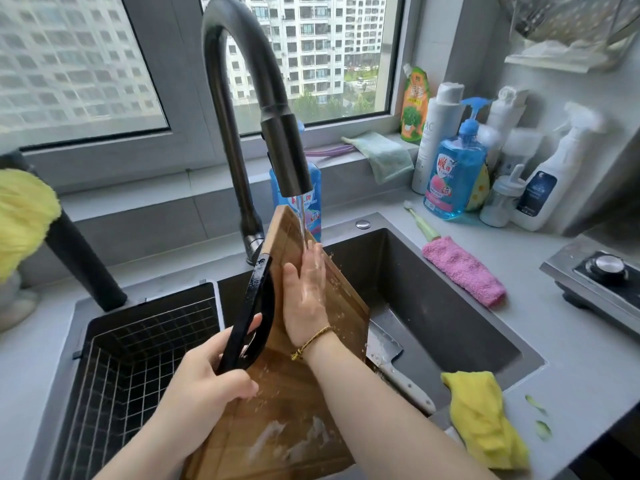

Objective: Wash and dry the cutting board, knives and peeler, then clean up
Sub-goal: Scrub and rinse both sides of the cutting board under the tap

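Your wooden cutting board (298,344) stands tilted in the sink (433,306), top edge under the running faucet (289,157). Your left hand (204,379) has its fingers curled around the board's black handle (256,306); your right hand (306,292) lies flat on the wet face, fingers pressed together. Risk: the board is slick with suds (white residue low on the face), and a slip could drop it onto the cleaver (391,362) lying just behind it. Splash may reach the surface (571,358) near the yellow cloth (485,420).
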